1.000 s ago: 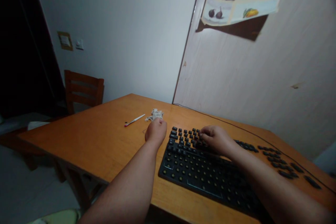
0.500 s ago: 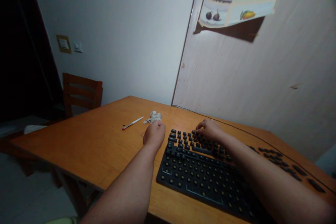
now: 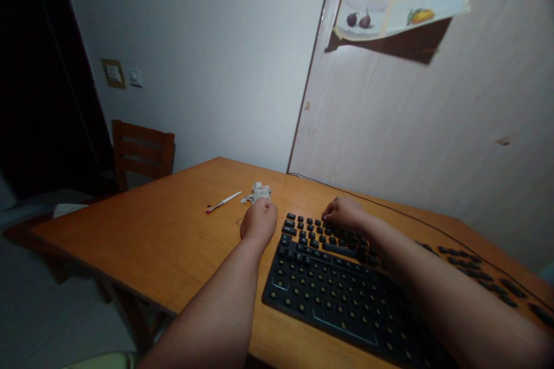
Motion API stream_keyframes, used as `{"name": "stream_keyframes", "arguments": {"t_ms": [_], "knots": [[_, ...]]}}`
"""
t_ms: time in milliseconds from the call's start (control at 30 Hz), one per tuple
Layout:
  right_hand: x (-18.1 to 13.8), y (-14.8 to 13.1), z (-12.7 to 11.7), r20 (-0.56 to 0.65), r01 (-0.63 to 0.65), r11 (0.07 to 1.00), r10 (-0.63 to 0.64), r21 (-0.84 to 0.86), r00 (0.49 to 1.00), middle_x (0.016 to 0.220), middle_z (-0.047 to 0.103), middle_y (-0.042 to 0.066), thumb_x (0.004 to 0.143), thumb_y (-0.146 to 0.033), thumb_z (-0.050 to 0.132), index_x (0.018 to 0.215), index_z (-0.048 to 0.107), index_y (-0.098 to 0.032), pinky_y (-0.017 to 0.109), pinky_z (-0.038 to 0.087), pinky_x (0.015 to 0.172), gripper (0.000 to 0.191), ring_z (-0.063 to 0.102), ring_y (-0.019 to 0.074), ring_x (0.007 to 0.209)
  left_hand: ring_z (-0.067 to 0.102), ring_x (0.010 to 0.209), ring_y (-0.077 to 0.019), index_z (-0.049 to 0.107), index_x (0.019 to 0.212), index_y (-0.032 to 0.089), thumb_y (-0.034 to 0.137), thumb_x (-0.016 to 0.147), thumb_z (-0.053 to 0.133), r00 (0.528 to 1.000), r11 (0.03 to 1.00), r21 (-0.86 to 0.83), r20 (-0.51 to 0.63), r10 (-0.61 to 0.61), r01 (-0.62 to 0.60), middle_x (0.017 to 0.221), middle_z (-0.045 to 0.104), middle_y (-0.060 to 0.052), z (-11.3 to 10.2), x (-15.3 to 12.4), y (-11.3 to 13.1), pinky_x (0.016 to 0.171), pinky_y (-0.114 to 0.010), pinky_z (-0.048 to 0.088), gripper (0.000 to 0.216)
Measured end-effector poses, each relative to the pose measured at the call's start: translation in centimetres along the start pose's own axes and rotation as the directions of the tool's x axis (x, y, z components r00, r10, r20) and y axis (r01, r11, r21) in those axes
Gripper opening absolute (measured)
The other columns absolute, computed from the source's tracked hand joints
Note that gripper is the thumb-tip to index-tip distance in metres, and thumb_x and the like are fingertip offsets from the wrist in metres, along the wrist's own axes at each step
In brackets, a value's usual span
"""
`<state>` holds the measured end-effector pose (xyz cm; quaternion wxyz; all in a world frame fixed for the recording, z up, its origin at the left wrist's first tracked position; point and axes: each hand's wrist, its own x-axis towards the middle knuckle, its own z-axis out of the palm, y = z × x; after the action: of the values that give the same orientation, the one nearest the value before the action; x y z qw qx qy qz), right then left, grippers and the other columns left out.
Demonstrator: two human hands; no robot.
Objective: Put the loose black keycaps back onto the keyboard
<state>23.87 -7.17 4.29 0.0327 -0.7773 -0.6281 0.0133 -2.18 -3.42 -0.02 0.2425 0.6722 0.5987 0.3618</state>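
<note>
A black keyboard (image 3: 329,305) lies at the table's near edge, many of its switch posts bare and some caps still on along its far rows. Loose black keycaps (image 3: 303,233) are laid out in rows just behind it. Over the far left of these rows, my right hand (image 3: 346,213) has its fingertips pinched together at a keycap, which they mostly cover. My left hand (image 3: 259,222) is closed in a fist left of the keycaps, in front of a crumpled grey-white tissue (image 3: 259,191). Whatever the fist holds is hidden.
A white toothbrush-like stick (image 3: 224,202) with a red end lies on the wooden table (image 3: 164,230), left of the tissue. A dark cable (image 3: 367,199) runs along the back. More keycaps (image 3: 471,268) lie at the right. A wooden chair (image 3: 145,150) stands behind the left side.
The view has shifted slightly, moving the scene a little to the right. My right fingertips look closer together at the keycaps. My left fist stays beside the tissue.
</note>
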Motion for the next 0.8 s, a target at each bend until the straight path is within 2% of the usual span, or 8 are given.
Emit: {"name": "stream_keyframes", "arguments": {"t_ms": [233, 500, 800], "knots": [[0.45, 0.33, 0.33, 0.001, 0.023, 1.000, -0.023, 0.016, 1.000, 0.092, 0.076, 0.007, 0.075, -0.033, 0.072, 0.090, 0.081, -0.026, 0.031, 0.045, 0.080, 0.019, 0.065, 0.0238, 0.093, 0.062, 0.073, -0.0214, 0.070, 0.084, 0.029, 0.040, 0.085, 0.048, 1.000, 1.000, -0.011, -0.019, -0.013, 0.013, 0.085, 0.073, -0.003, 0.02, -0.07, -0.04, 0.058, -0.028, 0.034, 0.025], [0.49, 0.46, 0.68, -0.015, 0.049, 0.998, -0.048, 0.049, 0.999, 0.085, 0.076, 0.010, 0.074, -0.027, 0.069, 0.087, 0.081, -0.020, 0.029, 0.045, 0.072, 0.019, 0.066, 0.0227, 0.086, 0.062, 0.072, -0.0205, 0.070, 0.085, 0.028, 0.039, 0.085, 0.047, 1.000, 1.000, -0.009, -0.006, -0.015, 0.015, 0.084, 0.072, -0.002, 0.00, 0.03, 0.00, 0.057, -0.028, 0.033, 0.025], [0.91, 0.64, 0.91, -0.010, 0.057, 0.993, -0.057, 0.100, 0.998, 0.083, 0.076, 0.010, 0.075, -0.027, 0.069, 0.085, 0.081, -0.018, 0.027, 0.047, 0.070, 0.018, 0.068, 0.0221, 0.084, 0.062, 0.074, -0.0215, 0.070, 0.086, 0.029, 0.041, 0.085, 0.048, 1.000, 1.000, -0.005, -0.021, -0.008, 0.008, 0.085, 0.072, -0.003, 0.08, -0.06, -0.12, 0.058, -0.028, 0.034, 0.025]]}}
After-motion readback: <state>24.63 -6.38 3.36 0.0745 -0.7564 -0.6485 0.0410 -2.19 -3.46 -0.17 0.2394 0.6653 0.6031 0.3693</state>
